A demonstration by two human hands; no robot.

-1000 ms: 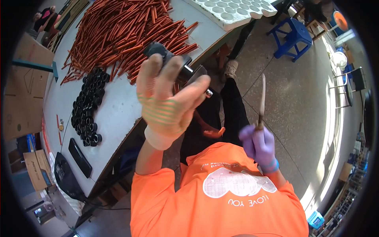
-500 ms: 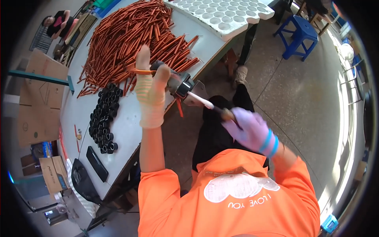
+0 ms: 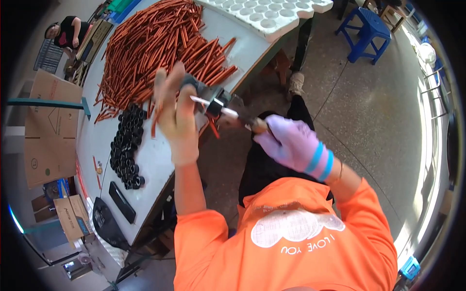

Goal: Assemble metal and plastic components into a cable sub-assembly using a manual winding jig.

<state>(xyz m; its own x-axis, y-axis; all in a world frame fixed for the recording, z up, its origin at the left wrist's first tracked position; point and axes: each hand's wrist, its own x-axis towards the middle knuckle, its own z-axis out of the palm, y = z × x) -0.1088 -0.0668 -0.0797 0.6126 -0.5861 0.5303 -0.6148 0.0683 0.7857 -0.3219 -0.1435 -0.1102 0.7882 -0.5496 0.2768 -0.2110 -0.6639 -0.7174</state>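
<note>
We see the table (image 3: 151, 194) edge running from one o'clock down to seven, the fixture (image 3: 208, 92) sitting near it and bare floor (image 3: 374, 114) leaving room at three. From the fixture, the rods (image 3: 155, 53) heap up at ten o'clock, close to the left hand (image 3: 180, 121), and the rings (image 3: 127, 150) cluster at eight. Our right hand (image 3: 293, 141), fingers curled tight around the handle of the tool (image 3: 231, 113), has come nearer the fixture than half a second ago, and the blade's pale tip now shows past the black piece (image 3: 213, 107). Our left fingers are spread at the fixture's ten-o'clock side, but blurred; whether they grip anything we cannot tell. The foam tray (image 3: 267, 24) at one o'clock is cut off by the upper rim.
</note>
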